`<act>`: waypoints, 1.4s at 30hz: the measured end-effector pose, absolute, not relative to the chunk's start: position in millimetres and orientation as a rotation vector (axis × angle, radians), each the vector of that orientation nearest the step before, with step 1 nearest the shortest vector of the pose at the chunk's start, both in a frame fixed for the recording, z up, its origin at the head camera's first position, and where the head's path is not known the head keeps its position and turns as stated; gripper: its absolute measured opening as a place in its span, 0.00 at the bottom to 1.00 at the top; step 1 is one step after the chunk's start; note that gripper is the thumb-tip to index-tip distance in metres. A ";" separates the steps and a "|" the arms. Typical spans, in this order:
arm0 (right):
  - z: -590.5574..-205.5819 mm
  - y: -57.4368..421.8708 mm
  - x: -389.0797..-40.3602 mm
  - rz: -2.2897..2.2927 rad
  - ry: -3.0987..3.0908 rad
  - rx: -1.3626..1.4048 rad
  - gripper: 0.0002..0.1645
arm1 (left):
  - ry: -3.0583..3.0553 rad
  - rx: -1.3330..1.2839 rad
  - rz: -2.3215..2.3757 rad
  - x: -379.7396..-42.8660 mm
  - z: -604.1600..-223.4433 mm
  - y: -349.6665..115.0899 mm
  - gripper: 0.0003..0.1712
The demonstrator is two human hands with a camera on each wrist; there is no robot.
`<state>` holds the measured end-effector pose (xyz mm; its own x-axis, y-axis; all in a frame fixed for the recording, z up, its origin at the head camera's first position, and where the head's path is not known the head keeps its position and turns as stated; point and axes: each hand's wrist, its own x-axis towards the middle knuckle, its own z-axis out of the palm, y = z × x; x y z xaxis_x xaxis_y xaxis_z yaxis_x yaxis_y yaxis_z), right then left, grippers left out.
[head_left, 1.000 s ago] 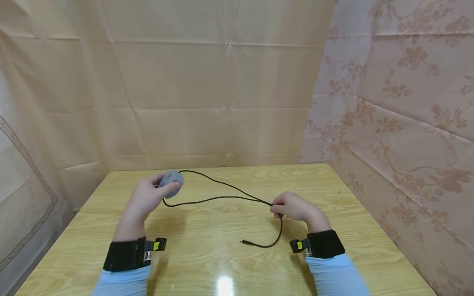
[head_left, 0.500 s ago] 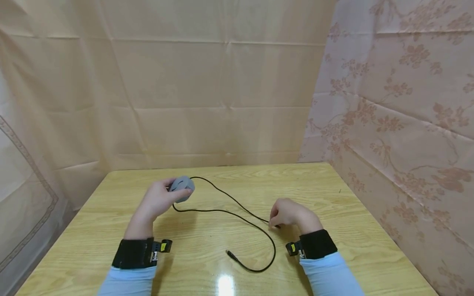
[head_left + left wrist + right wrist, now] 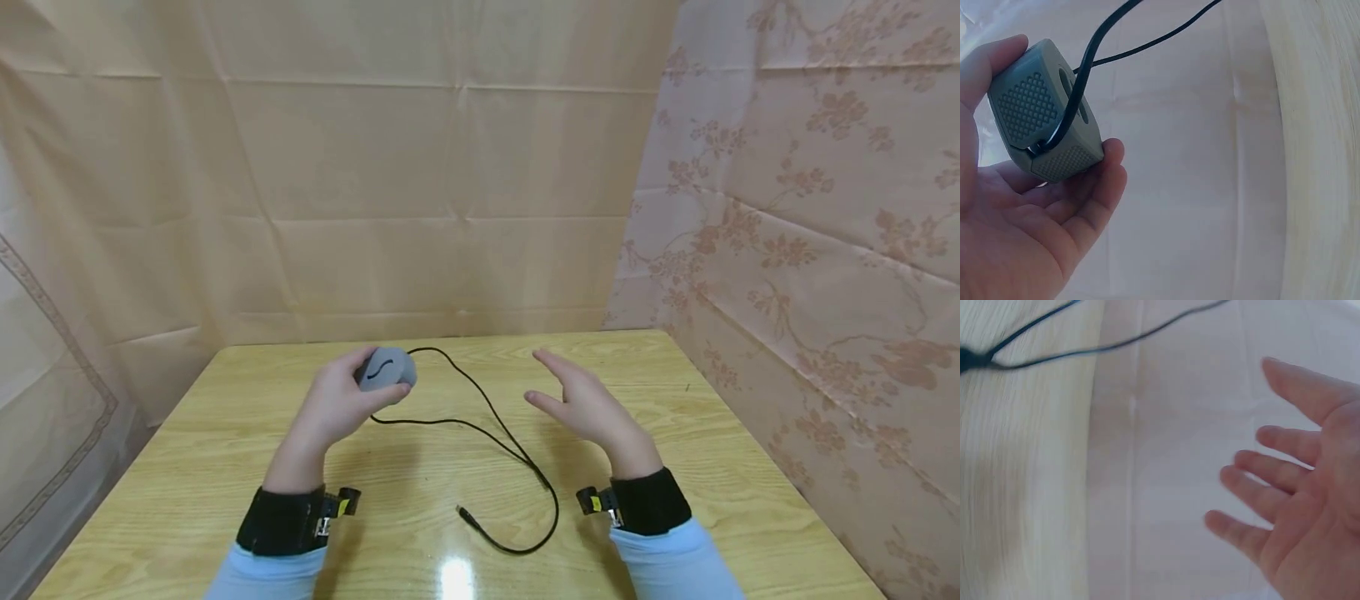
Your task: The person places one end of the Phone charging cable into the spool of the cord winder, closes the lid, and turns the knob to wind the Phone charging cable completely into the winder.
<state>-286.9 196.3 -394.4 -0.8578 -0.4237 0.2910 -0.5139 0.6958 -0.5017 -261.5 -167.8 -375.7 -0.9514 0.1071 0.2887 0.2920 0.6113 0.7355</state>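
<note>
My left hand [image 3: 333, 404] grips a grey, many-sided cable winder [image 3: 387, 369] between thumb and fingers, above the far left part of the table. In the left wrist view the winder [image 3: 1047, 109] shows textured side faces, an oval opening and a slot through which black cord passes. Two lengths of black cable [image 3: 480, 429] run from it toward the right and meet on the table. The cable's free end with its plug [image 3: 467, 515] lies near the front middle. My right hand [image 3: 596, 408] is raised to the right of the cable, fingers spread and holding nothing, as its wrist view confirms.
The pale wooden table [image 3: 712, 500] spans the space beneath both hands. A beige curtain [image 3: 450, 208] hangs behind its far edge, and a floral cloth [image 3: 825, 250] borders the right side. Each wrist wears a black strap with a small camera.
My right hand has let go of the cable and lifted, its fingers opening out. The left hand with the winder has shifted right. The cable's plug end has dropped nearer the front.
</note>
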 end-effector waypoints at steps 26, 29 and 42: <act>-395.0 141.9 -267.9 0.702 -2.222 1.116 0.29 | -2.491 -0.918 -1.005 -249.3 -377.7 -127.6 0.43; -395.4 140.9 -268.3 0.682 -2.200 1.126 0.26 | -2.479 -0.949 -0.983 -247.3 -377.7 -123.1 0.43; -395.8 140.7 -271.2 0.583 -2.041 1.232 0.12 | -2.400 -1.088 -0.827 -244.5 -382.0 -111.7 0.44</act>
